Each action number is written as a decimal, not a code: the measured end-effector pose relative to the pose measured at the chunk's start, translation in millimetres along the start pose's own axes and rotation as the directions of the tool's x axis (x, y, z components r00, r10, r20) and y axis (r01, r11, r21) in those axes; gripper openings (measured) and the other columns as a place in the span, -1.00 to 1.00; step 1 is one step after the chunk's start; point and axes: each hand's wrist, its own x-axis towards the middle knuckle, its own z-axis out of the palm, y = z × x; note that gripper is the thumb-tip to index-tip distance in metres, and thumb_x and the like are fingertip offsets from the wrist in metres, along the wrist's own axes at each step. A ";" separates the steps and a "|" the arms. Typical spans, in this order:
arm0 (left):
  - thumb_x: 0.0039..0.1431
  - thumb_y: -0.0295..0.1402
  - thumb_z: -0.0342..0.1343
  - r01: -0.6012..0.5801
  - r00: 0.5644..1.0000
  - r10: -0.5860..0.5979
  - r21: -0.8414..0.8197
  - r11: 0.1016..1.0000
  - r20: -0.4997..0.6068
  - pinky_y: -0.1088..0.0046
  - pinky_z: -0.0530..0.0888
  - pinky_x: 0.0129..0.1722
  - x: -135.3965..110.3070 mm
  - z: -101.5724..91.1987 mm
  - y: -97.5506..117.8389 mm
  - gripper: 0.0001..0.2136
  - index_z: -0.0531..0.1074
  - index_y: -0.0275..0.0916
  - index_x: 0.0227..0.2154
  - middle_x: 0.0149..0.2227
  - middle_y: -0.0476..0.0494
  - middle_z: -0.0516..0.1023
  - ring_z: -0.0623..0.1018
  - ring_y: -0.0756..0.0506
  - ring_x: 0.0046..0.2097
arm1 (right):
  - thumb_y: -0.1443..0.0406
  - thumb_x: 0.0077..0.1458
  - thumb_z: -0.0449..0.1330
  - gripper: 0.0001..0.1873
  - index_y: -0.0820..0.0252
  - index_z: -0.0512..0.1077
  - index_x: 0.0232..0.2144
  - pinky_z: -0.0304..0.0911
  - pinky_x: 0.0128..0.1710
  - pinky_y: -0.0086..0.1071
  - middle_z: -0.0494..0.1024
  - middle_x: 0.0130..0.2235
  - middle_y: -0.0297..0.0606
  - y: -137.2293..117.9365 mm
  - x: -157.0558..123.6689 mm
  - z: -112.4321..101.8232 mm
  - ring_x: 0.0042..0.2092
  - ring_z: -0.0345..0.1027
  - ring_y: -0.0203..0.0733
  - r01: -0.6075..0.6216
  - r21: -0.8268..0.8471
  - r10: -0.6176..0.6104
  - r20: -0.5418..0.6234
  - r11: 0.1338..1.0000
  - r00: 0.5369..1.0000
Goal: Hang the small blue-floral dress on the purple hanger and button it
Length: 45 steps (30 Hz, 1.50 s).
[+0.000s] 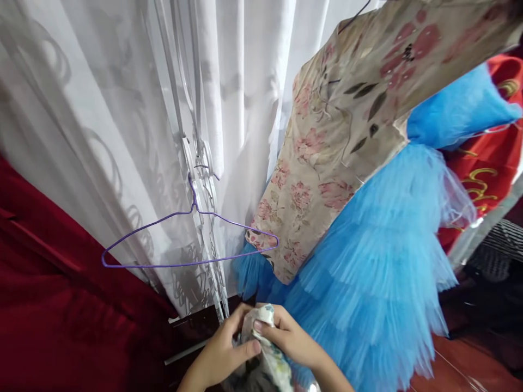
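At the bottom of the head view, my left hand and my right hand are both closed on a bunched piece of cloth. The cloth is white with blue, green and yellow patches, and its lower part runs out of the picture. My thumbs press on its top from either side. Above my hands, a purple wire hanger hangs by its hook with no clothing on it. Up and to the right, a cream garment with pink flowers hangs at a slant.
Behind the hanger stands a white metal rack against white curtains. A red drape fills the lower left. On the right hang a tiered blue tulle dress and a red garment with gold trim. Reddish floor shows at lower right.
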 end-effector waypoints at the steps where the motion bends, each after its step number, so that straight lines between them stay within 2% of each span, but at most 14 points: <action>1: 0.13 -0.10 0.21 0.082 0.995 -0.084 0.028 0.996 0.051 0.26 0.34 0.13 -2.3 1.5 -9.9 -0.46 0.35 -0.17 0.15 0.09 -0.20 0.47 0.42 -0.25 0.12 | 0.11 0.16 0.23 -0.68 0.23 0.35 -0.45 0.07 -0.40 -0.45 0.25 -0.46 -0.41 -5.8 -4.9 -10.3 -0.41 0.08 -0.31 -0.010 -0.014 0.010 0.030 1.000 0.999; 4: 0.08 -0.09 0.22 0.243 0.968 -0.252 0.212 0.947 0.015 0.17 0.32 0.15 -11.3 -1.2 -38.9 -0.49 0.47 -0.20 0.07 0.02 -0.21 0.53 0.44 -0.31 0.08 | 0.15 0.10 0.29 -0.65 0.24 0.30 -0.54 -0.03 -0.47 -0.45 0.21 -0.52 -0.44 -27.9 -13.6 -48.4 -0.46 0.02 -0.35 0.013 -0.137 -0.005 0.060 0.990 0.998; 7: 0.09 -0.13 0.19 0.267 0.963 -0.237 0.313 0.911 -0.131 0.19 0.34 0.13 -21.7 -16.2 -49.8 -0.53 0.51 -0.20 0.05 -0.04 -0.21 0.56 0.46 -0.29 0.02 | 0.19 -0.01 0.36 -0.65 0.25 0.33 -0.60 -0.03 -0.48 -0.44 0.23 -0.56 -0.42 -53.0 -1.5 -96.3 -0.48 0.03 -0.34 0.121 -0.318 -0.146 -0.056 0.940 0.988; 10: 0.13 -0.12 0.16 0.247 0.949 -0.162 0.318 0.915 -0.270 0.25 0.37 0.09 -32.0 -28.8 -35.3 -0.55 0.52 -0.20 0.04 -0.07 -0.20 0.57 0.47 -0.27 0.00 | 0.20 -0.14 0.41 -0.70 0.23 0.39 -0.61 -0.02 -0.53 -0.44 0.26 -0.60 -0.42 -77.5 39.5 -141.7 -0.53 0.05 -0.33 0.211 -0.260 -0.271 -0.224 0.942 0.936; 13: 0.06 -0.08 0.22 0.190 0.900 -0.046 0.297 0.936 -0.434 0.29 0.42 0.01 -41.4 -22.5 -10.3 -0.66 0.62 -0.13 -0.15 -0.20 -0.16 0.59 0.50 -0.26 -0.10 | 0.22 -0.29 0.43 -0.73 0.21 0.44 -0.58 0.12 -0.49 -0.42 0.39 -0.55 -0.37 -99.5 100.9 -163.7 -0.49 0.21 -0.26 0.296 -0.035 -0.298 -0.163 0.955 0.941; 17: -0.09 -0.10 0.35 0.073 0.771 -0.056 0.001 0.997 -0.635 0.31 0.45 0.00 -51.4 -1.4 11.0 -0.55 0.57 -0.10 -0.10 -0.18 -0.16 0.58 0.52 -0.27 -0.08 | 0.17 -0.21 0.40 -0.71 0.22 0.43 -0.51 0.24 -0.45 -0.42 0.46 -0.49 -0.33 -116.5 176.4 -141.6 -0.46 0.32 -0.25 0.222 0.085 -0.226 0.039 0.971 0.973; 20: -0.17 -0.03 0.37 -0.093 0.786 -0.145 -0.347 0.933 -0.601 0.34 0.48 -0.06 -59.5 -7.3 20.7 -0.34 0.45 -0.12 0.05 -0.07 -0.18 0.57 0.54 -0.26 -0.05 | 0.16 -0.15 0.41 -0.68 0.24 0.42 -0.47 0.28 -0.45 -0.44 0.47 -0.48 -0.32 -115.9 201.2 -105.8 -0.46 0.35 -0.27 0.117 0.127 -0.145 0.241 0.985 0.960; 23: -0.06 0.06 0.26 -0.162 0.807 -0.141 -0.446 0.880 -0.573 0.44 0.49 -0.29 -77.0 -42.5 31.6 -0.41 0.45 -0.17 -0.01 -0.13 -0.19 0.58 0.57 -0.20 -0.17 | 0.18 -0.11 0.42 -0.68 0.23 0.41 -0.41 0.24 -0.52 -0.52 0.43 -0.52 -0.40 -111.9 197.9 -83.4 -0.52 0.31 -0.34 0.040 0.165 -0.102 0.384 0.985 0.918; 27: 0.12 -0.15 0.21 0.096 0.742 -0.012 0.089 0.991 -0.670 0.44 0.45 -0.23 -111.4 -117.9 42.1 -0.71 0.51 -0.20 -0.17 -0.25 -0.13 0.59 0.55 -0.15 -0.21 | 0.28 -0.05 0.40 -0.52 0.17 0.46 -0.04 0.24 -0.56 -0.57 0.51 -0.50 -0.43 -118.6 180.4 -86.6 -0.56 0.33 -0.38 -0.058 0.214 -0.038 0.417 0.975 0.908; 31: 0.19 -0.25 0.12 0.240 0.709 0.330 0.654 0.717 -0.623 0.26 0.32 0.14 -127.5 -198.7 48.8 -0.86 0.54 -0.16 -0.30 -0.24 -0.08 0.58 0.51 -0.19 -0.07 | 0.29 -0.06 0.42 -0.46 0.21 0.51 0.02 0.40 -0.40 -0.48 0.66 -0.32 -0.25 -135.1 170.4 -98.1 -0.37 0.54 -0.20 -0.081 0.079 0.049 0.348 0.994 0.936; 35: 0.28 -0.33 -0.03 0.200 0.571 0.638 0.842 0.502 -0.516 0.23 0.29 0.17 -106.1 -250.7 71.6 -0.81 0.48 -0.19 -0.22 -0.17 -0.13 0.53 0.48 -0.15 -0.05 | 0.25 -0.09 0.44 -0.46 0.21 0.56 0.00 0.43 -0.35 -0.44 0.69 -0.25 -0.22 -142.3 167.2 -97.4 -0.28 0.58 -0.10 -0.052 0.004 0.049 0.313 0.999 0.948; 38: 0.28 -0.35 -0.05 0.161 0.517 0.699 0.858 0.488 -0.494 0.29 0.33 0.13 -68.5 -264.9 94.9 -0.80 0.48 -0.19 -0.21 -0.11 -0.16 0.49 0.45 -0.14 0.01 | 0.27 -0.10 0.44 -0.48 0.18 0.57 -0.02 0.42 -0.36 -0.49 0.70 -0.24 -0.25 -140.5 165.9 -94.2 -0.29 0.58 -0.16 -0.048 0.022 0.039 0.313 0.999 0.949; 40: 0.25 -0.33 -0.02 0.117 0.537 0.664 0.825 0.552 -0.521 0.32 0.31 0.14 -41.2 -268.4 101.9 -0.81 0.49 -0.20 -0.22 -0.06 -0.17 0.47 0.44 -0.14 0.05 | 0.29 -0.09 0.43 -0.47 0.17 0.56 0.00 0.43 -0.32 -0.50 0.69 -0.19 -0.24 -139.1 163.4 -93.0 -0.27 0.58 -0.17 -0.062 0.039 0.046 0.326 0.997 0.944; 45: 0.15 -0.21 0.05 0.078 0.735 0.426 0.690 0.719 -0.527 0.39 0.47 -0.15 -11.1 -270.5 70.9 -0.74 0.51 -0.28 -0.29 -0.29 -0.18 0.57 0.53 -0.15 -0.20 | 0.30 -0.05 0.40 -0.49 0.13 0.54 0.01 0.45 -0.24 -0.46 0.68 -0.12 -0.25 -144.6 150.9 -95.3 -0.19 0.58 -0.14 -0.051 0.061 0.029 0.323 0.997 0.946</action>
